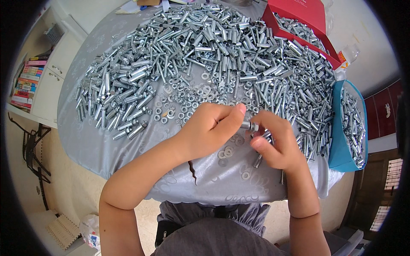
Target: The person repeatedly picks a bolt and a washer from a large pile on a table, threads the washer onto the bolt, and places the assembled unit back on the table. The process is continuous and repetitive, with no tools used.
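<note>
My left hand [209, 130] is closed, thumb on top, around a zinc-coloured expansion bolt [247, 125]; most of its length is hidden inside the fist. The nut end of the bolt points right. Around that end curves my right hand [277, 143], thumb and forefinger apart, with the nut [255, 127] between them; whether a fingertip touches it I cannot tell. Beneath and beyond the hands lie loose nuts and flat washers [228, 151]. A single washer [246, 175] rests nearer the table's front edge.
A large heap of metal sleeves and bolts [205, 36] covers the far part of the cloth-covered table [171, 187]. Assembled bolts [124, 102] lie on the left. A red box [299, 17] and a blue box [337, 128], both holding metal parts, stand on the right.
</note>
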